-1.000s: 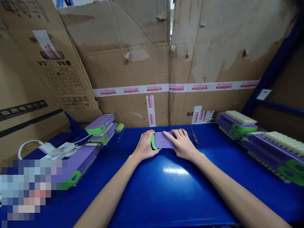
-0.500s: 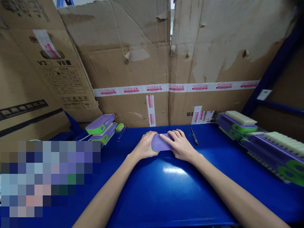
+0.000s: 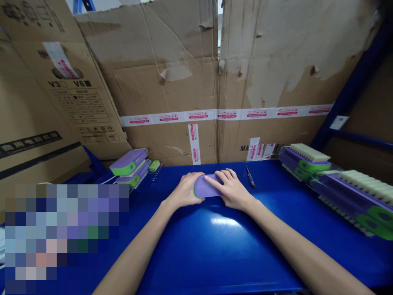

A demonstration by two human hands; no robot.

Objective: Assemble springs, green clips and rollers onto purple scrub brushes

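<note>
Between my two hands, over the middle of the blue table, is a purple oblong case (image 3: 205,189) with a green edge at its left end. My left hand (image 3: 188,190) is closed around that left end, its fingers behind and its thumb in front. Closed on the right part is my right hand (image 3: 231,188), with one finger stretched across the smooth purple top. The underside and the right end are hidden. A dark screwdriver (image 3: 251,179) lies on the table just right of my right hand.
Two similar purple and green units (image 3: 130,166) are stacked at the left back, beside a small green piece (image 3: 155,165). More such units with cream bristle rows (image 3: 368,184) stand at the right. Cardboard sheets (image 3: 168,90) wall the back of the blue table (image 3: 196,254). The lower left is pixelated.
Hardly anything differs. Both hands keep hold of the purple case, which appears very slightly further left and lower, while the whole view has shifted a little.
</note>
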